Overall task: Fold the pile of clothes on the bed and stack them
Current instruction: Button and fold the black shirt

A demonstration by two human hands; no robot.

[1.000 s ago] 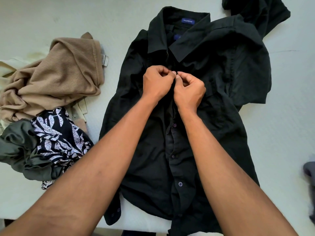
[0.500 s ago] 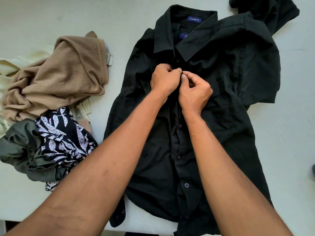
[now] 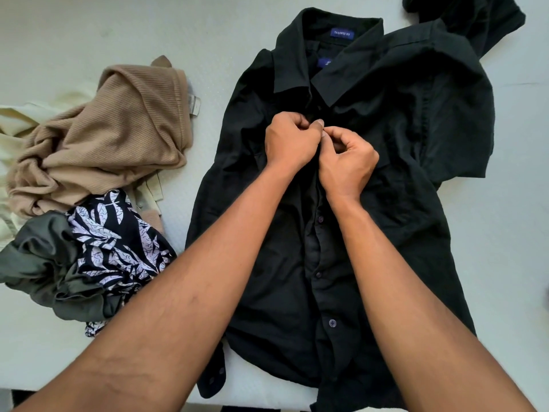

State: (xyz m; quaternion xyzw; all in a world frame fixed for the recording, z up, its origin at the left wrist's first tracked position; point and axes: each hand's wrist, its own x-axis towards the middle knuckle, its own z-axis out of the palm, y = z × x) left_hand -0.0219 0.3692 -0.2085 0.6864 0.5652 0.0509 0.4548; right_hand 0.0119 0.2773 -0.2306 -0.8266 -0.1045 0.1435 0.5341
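Note:
A black button-up shirt [image 3: 386, 179] lies face up on the white bed [image 3: 74, 34], collar at the far end, with a blue label inside the neck. My left hand [image 3: 289, 142] and my right hand [image 3: 347, 162] meet on its front placket just below the collar, fingers pinched on the fabric edges around a button. Several purple buttons run down the placket toward me. Its right sleeve is folded over the chest. To the left sits an unfolded pile: a tan ribbed top [image 3: 110, 135], a black-and-white leaf-print garment [image 3: 118, 242], an olive garment [image 3: 44, 263] and a cream one [image 3: 17, 123].
Another black garment [image 3: 475, 16] lies at the far right corner, touching the shirt's shoulder. The bed's near edge runs along the bottom, where the shirt hem hangs over. White sheet shows on the right of the shirt.
Both hands stay pinched together on the upper placket; the fingers have shifted slightly. The view has drifted a little, otherwise the clothes have not moved.

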